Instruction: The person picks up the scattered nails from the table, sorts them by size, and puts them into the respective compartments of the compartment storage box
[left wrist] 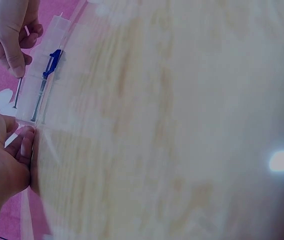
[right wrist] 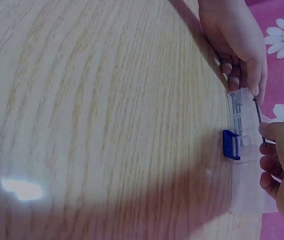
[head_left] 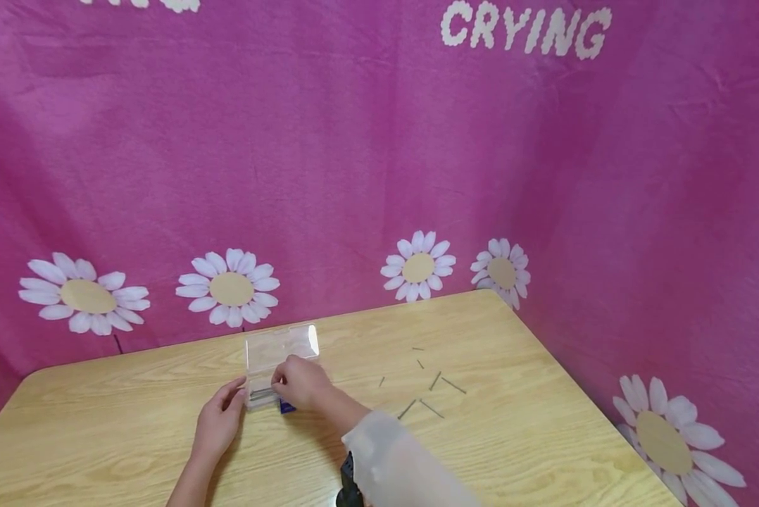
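Observation:
A clear plastic box (head_left: 262, 402) with its lid (head_left: 282, 348) raised lies near the table's back edge. Its blue latch (right wrist: 230, 145) is on the front side. Several long nails (right wrist: 237, 112) lie in the compartment at its left end. My left hand (head_left: 220, 420) holds that left end, fingertips at the corner. Over the box, my right hand (head_left: 303, 382) pinches a nail (right wrist: 259, 117) between thumb and fingers, its head end toward the left hand. In the left wrist view the same nail (left wrist: 18, 92) slants down from the right hand's fingertips.
Several loose nails (head_left: 432, 408) of long and short lengths are scattered on the wooden table (head_left: 512, 451) right of the box. A black object (head_left: 349, 486) shows at the bottom, partly under the right sleeve. A pink curtain with daisies (head_left: 329, 176) hangs behind the table.

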The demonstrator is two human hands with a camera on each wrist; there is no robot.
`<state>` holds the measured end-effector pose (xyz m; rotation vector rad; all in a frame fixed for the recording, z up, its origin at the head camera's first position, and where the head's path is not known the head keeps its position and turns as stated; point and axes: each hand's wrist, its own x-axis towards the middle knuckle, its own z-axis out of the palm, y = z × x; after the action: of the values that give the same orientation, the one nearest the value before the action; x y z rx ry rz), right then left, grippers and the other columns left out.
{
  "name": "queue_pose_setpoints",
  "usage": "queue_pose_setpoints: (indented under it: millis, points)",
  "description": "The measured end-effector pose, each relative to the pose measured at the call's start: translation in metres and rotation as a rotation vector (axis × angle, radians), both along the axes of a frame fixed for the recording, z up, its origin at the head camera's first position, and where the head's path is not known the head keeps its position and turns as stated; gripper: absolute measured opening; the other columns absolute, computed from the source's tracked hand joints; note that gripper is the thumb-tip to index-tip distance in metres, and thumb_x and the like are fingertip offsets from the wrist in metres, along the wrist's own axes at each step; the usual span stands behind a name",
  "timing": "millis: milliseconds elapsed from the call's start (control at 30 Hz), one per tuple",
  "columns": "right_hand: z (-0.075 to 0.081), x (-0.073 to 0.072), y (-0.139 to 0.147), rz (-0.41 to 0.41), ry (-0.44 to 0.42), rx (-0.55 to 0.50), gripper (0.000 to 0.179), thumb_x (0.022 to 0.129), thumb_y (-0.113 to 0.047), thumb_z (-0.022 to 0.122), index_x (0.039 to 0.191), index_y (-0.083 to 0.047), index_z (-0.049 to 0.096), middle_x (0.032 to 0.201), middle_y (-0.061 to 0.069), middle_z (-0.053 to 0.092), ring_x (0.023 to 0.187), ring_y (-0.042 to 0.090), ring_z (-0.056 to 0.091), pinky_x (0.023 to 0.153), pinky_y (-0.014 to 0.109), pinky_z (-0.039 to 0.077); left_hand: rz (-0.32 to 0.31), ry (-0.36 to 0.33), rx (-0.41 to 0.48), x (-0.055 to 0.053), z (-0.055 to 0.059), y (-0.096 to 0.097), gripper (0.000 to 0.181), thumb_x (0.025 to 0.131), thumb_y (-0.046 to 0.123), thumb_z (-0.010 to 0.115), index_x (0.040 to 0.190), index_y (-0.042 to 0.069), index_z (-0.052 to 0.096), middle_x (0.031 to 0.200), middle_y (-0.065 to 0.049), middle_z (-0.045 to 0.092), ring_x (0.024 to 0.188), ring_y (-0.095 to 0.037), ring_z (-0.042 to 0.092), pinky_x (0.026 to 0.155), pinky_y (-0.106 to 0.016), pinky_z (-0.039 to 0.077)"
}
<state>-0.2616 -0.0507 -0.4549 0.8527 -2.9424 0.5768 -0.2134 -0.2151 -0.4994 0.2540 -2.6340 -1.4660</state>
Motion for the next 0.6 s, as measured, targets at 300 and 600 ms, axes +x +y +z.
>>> queue_pose_setpoints:
  millis: [300,600]
  points:
    - [-0.005,0.002,-0.005,-0.039,0.028,0.038,0.012,0.085,-0.022,0.062,0.084,-0.019,0.073,0.076,-0.007,0.055,0.067,0.004,0.05,0.058,0.015,0.038,0.005,0.017,-0.04,0.001,0.001,0.001,0.038,0.099,0.023,0.044,0.132,0.005,0.051,0.121,-0.021,0.059,0.105,-0.024,0.052,0.089,-0.036,0.039]
    - [-0.006,0.004,-0.011,-0.046,0.035,0.055,0.013,0.086,-0.024,0.062,0.087,-0.021,0.074,0.078,-0.008,0.056,0.068,0.002,0.051,0.058,0.015,0.04,0.008,0.006,-0.027,0.0,0.001,0.001,0.038,0.099,0.022,0.043,0.133,0.006,0.051,0.121,-0.02,0.059,0.104,-0.022,0.051,0.091,-0.036,0.038]
